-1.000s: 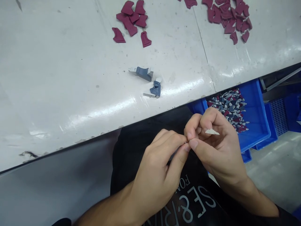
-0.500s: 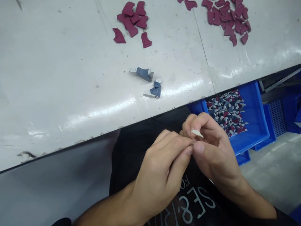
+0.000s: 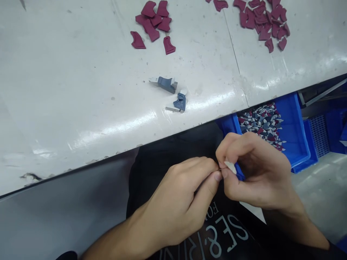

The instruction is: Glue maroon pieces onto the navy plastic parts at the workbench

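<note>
In front of my dark clothing, my left hand (image 3: 187, 196) is closed, thumb and forefinger pinched on something small, mostly hidden at the fingertips. My right hand (image 3: 260, 169) meets it there, also pinched, with a small whitish plastic piece (image 3: 230, 167) poking out between its thumb and fingers. A thin dark edge shows where the fingertips of both hands meet; whether it belongs to the whitish piece I cannot tell. Beyond the hands, on the table (image 3: 81, 90), lie a blue-grey part with pale ends (image 3: 166, 84) and a smaller blue-grey part (image 3: 180, 102).
Maroon flat pieces lie in a small pile (image 3: 151, 29) and a larger pile (image 3: 264, 21) further back. Below the table edge at right, a blue bin (image 3: 295, 126) holds many mixed maroon, grey and white bits. More blue crates (image 3: 320, 130) stand beside it.
My right hand has turned and shifted slightly right and down, and the whitish piece has moved lower with it. My left hand stays nearly in place, still pinched.
</note>
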`<state>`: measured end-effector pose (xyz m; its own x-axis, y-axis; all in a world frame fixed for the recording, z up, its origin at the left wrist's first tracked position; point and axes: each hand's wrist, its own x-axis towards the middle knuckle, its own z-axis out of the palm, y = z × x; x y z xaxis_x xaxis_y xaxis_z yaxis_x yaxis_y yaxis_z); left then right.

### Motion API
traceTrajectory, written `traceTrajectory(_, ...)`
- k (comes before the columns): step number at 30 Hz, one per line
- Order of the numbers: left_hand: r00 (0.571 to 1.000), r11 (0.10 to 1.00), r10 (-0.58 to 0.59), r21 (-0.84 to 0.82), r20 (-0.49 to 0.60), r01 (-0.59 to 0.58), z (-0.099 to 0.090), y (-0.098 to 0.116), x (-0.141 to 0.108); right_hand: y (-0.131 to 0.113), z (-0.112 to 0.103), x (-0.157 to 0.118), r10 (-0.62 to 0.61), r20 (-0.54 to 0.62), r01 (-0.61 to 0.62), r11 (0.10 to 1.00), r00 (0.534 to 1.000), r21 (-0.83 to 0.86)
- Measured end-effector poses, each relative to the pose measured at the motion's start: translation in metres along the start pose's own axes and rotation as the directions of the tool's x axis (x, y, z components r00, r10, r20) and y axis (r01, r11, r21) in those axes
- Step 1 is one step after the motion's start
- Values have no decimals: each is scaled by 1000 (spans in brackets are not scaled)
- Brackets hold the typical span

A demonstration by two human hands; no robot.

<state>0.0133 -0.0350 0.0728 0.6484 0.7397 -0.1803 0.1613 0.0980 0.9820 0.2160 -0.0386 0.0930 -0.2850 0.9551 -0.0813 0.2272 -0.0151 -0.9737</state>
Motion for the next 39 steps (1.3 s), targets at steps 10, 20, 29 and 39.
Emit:
traceTrajectory(10,950,977,-211,22,230,211,-11,2,-2,2,-18,-2,-60,445,236,906,894,-351)
traceTrajectory(20,934,967,-252,23,255,254,-6,3,-17,-1,-20,-8,-20,584,260,907,812,-330)
traceTrajectory(29,955,964,-266,29,131,264,7,12,-21,-7,-16,-8,-129,532,393,819,837,-419)
traceTrajectory(39,956,962,-273,34,109,271,4,16,-33,-2,-79,0,-220,66,212,753,973,-623)
